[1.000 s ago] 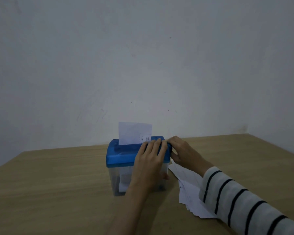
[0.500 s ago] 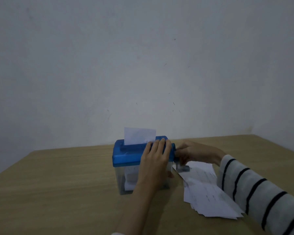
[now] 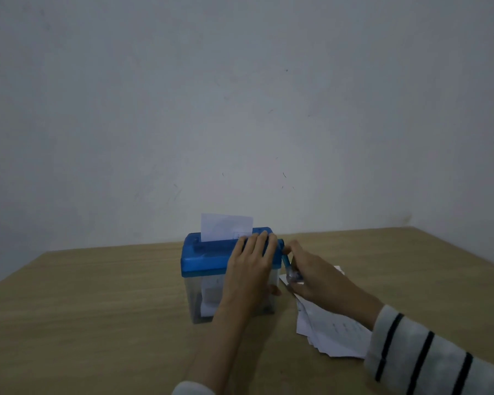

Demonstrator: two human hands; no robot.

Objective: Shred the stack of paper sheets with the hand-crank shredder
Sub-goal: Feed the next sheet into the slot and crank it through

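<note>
Standing in the shredder slot, a thin, limp sheet is being fed. The light shredder is steadied by the left hand laid flat on its lid; its crank is gripped by the right hand. Just right of the shredder lies the stack, best lifted by an edge.

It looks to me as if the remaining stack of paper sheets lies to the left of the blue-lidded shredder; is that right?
Not quite. In the head view the stack of paper sheets lies to the right of the shredder, under the right hand at the crank.
</note>
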